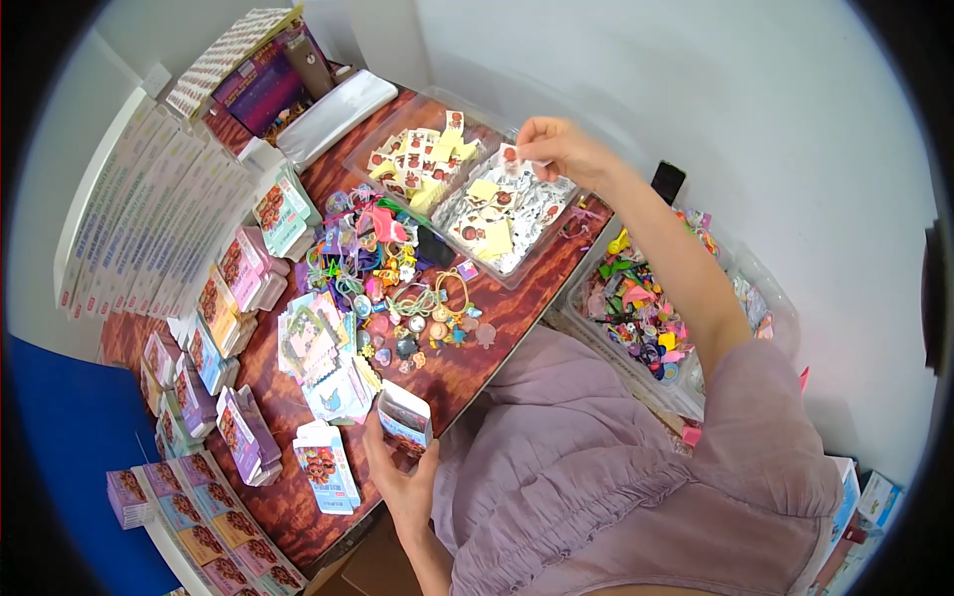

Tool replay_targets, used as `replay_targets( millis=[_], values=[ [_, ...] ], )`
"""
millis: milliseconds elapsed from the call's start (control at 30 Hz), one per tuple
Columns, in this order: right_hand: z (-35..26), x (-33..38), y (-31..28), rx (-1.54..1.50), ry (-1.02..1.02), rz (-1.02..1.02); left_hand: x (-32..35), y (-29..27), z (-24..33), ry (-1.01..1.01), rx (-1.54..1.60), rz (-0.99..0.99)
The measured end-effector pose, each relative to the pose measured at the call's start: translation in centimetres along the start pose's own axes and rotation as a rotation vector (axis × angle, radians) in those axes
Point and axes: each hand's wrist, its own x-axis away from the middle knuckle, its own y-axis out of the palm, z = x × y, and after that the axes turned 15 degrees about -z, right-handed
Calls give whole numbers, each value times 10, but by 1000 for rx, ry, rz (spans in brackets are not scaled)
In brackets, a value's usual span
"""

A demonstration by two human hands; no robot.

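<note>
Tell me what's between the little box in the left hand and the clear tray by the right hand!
In the head camera's view, lots of little charms and a gold-coloured hoop lie between the box and the tray.

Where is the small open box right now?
In the head view, the small open box is below and left of centre, held in the left hand, just right of the flattened light-blue cartons.

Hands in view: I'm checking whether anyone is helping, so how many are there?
2. The left hand, at lower centre, holds an open box; the right hand, at upper centre, holds a small printed card over silver packets. No other hand shows.
</note>
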Motion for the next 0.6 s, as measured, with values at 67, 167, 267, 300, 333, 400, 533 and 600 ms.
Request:
replay_targets(
  millis=[67, 167, 267, 300, 333, 400, 533, 600],
  values=[
    [2, 2, -19, -11, -10, 24, 2, 0, -11, 13, -34, -1],
    [6, 10, -40, 89, 80, 82, 4, 2, -4, -31, 75, -8],
    [2, 14, -33, 351, 235, 149, 4, 0, -6, -12, -7, -23],
    [1, 15, -26, 497, 293, 180, 3, 0, -6, -11, -8, -23],
    [4, 12, -19, 498, 292, 180, 3, 0, -7, 0, -4, -17],
    [12, 3, -6, 968, 158, 261, 2, 0, -3, 13, 0, -12],
    [20, -14, 8, 1191, 178, 273, 4, 1, 5, 44, -49, -38],
    [27, -29, 10, 1342, 288, 297, 6, 1, 5, 16, 9, -42]
  ],
)
